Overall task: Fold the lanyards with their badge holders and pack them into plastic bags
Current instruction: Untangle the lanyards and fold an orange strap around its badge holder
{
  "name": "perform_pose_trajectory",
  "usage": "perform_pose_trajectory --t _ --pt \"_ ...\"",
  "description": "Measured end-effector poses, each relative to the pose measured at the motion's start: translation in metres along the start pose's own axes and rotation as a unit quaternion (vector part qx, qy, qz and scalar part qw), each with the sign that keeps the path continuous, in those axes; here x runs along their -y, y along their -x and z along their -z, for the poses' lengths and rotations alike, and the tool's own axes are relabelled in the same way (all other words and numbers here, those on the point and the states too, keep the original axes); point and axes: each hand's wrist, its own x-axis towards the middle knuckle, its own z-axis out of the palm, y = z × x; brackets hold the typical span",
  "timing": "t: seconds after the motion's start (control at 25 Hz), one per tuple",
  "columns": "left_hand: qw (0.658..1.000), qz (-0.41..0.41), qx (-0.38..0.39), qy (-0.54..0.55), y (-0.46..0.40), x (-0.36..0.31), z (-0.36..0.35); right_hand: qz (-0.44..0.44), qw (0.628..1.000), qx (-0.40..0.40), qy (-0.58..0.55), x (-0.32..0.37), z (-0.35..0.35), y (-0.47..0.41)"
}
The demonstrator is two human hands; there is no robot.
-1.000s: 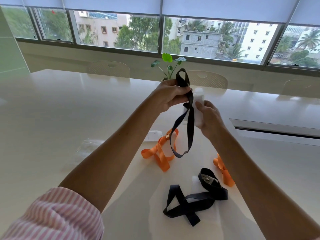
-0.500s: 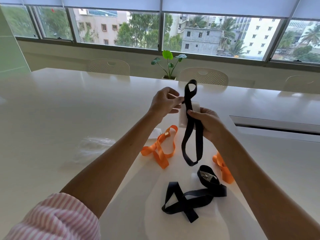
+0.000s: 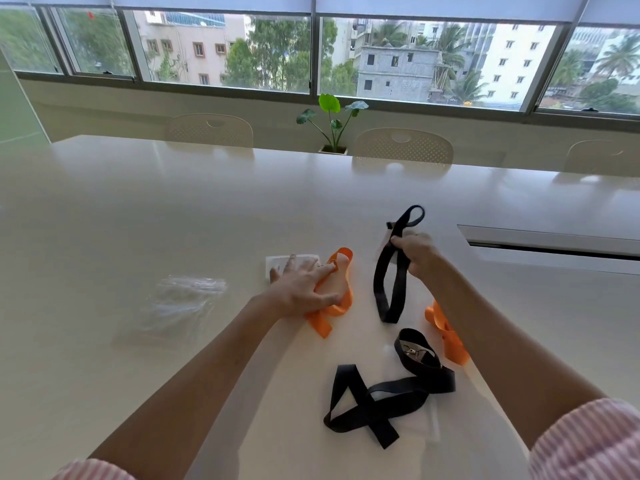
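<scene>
My right hand [image 3: 417, 256] grips a folded black lanyard [image 3: 389, 282] at its middle, its loops hanging down to the table and sticking up behind the fingers. My left hand [image 3: 304, 289] lies flat with fingers spread on an orange lanyard [image 3: 332, 306] and its clear badge holder [image 3: 280, 263]. A second black lanyard [image 3: 384, 396] with a metal clip lies loose near me on its badge holder. Another orange lanyard [image 3: 446, 337] is partly hidden behind my right forearm. A pile of clear plastic bags [image 3: 180, 306] lies to the left.
The long white table [image 3: 138, 209] has a recessed cable slot [image 3: 554, 244] at the right. Pale chairs [image 3: 401, 148] and a small potted plant [image 3: 334, 123] stand along the far edge under the windows.
My left hand let go of the black lanyard and dropped onto the orange lanyard on the table. My right hand lowered the folded black lanyard and holds it alone.
</scene>
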Motion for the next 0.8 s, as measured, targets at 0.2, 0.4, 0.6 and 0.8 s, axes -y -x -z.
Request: perform_pose_trajectory --t 0.2,0.4,0.6,0.8 --pt "0.996 0.009 -0.078 -0.036 0.006 0.002 -0.020 0.018 0.973 -0.018 0.230 -0.021 -0.007 0.001" --pt "0.989 0.011 -0.138 -0.046 0.009 0.001 -0.027 0.099 0.905 -0.112 0.397 -0.028 -0.011 0.008" --pt "0.958 -0.019 -0.263 0.112 0.013 0.002 -0.022 0.180 0.866 -0.168 0.435 -0.033 -0.030 0.027" --pt "0.943 0.050 -0.310 0.115 0.003 0.023 -0.006 0.302 0.830 -0.068 0.464 -0.047 -0.066 0.063"
